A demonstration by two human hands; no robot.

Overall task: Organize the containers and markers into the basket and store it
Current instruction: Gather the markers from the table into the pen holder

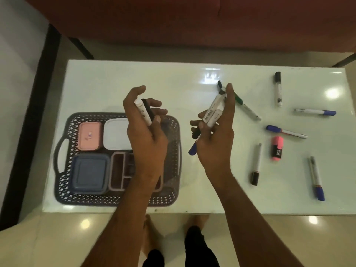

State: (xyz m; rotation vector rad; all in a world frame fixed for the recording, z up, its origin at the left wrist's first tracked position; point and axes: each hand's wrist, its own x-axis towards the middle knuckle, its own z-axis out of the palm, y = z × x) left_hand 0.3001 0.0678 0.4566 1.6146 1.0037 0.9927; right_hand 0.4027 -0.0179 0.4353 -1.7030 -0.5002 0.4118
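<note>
A grey lattice basket (63, 191) lies at the table's left. Inside it sit a pink container (89, 135), a white container (115, 134), a blue container (89, 173) and a mauve divided tray (119, 170). My left hand (146, 135) hovers above the basket, gripping a white marker (143, 112) with a black one beside it. To the right of the basket, my right hand (215, 139) clutches a bunch of markers (212, 110). Several loose markers lie on the right, among them a green marker (245, 106), a black-capped marker (278, 89) and a pink highlighter (277, 148).
The glossy white table (173, 78) stands on a tiled floor, with a red sofa (192, 22) behind it. Blue-capped markers (316, 112) lie near the right edge. My bare feet (148, 234) show below the table's front edge.
</note>
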